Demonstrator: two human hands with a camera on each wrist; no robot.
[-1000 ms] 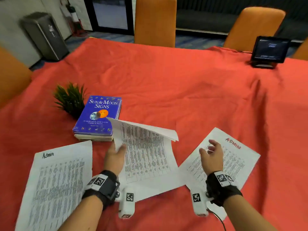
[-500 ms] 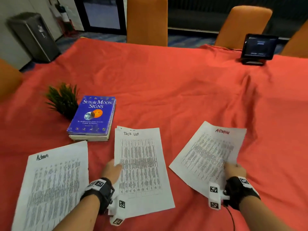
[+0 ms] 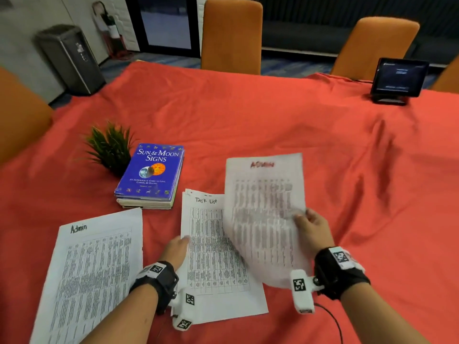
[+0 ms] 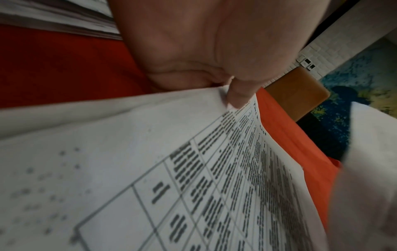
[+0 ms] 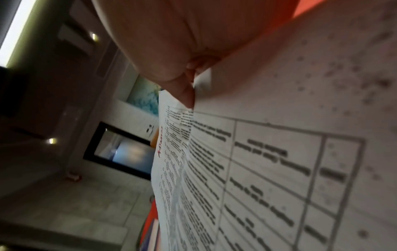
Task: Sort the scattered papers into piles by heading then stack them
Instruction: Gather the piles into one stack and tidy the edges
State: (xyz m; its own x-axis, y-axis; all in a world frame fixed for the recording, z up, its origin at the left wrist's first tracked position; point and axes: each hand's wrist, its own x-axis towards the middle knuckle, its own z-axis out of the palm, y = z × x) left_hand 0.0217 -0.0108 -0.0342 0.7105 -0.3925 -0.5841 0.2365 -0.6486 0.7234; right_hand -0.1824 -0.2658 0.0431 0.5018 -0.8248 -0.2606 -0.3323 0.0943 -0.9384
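Note:
My right hand (image 3: 308, 223) pinches the right edge of a sheet headed "Admin" in red (image 3: 265, 209) and holds it lifted and blurred, overlapping the right side of the "Task list" pile (image 3: 211, 256). The right wrist view shows its thumb (image 5: 184, 95) on the lifted sheet (image 5: 257, 169). My left hand (image 3: 177, 247) grips the left edge of the Task list pile, thumb (image 4: 238, 96) on top of the paper (image 4: 193, 169). A second sheet headed "Admin" in black (image 3: 94, 269) lies flat at the left.
A blue book "Sun & Moon Signs" (image 3: 151, 172) lies beyond the papers beside a small green plant (image 3: 109, 145). A tablet on a stand (image 3: 397, 79) sits at the far right on the red tablecloth (image 3: 273, 120). Orange chairs (image 3: 231, 33) surround the table.
My right hand has taken the red-headed Admin sheet off the cloth and swung it left and up over the Task list pile. The folded Task list sheet has settled flat under my left hand.

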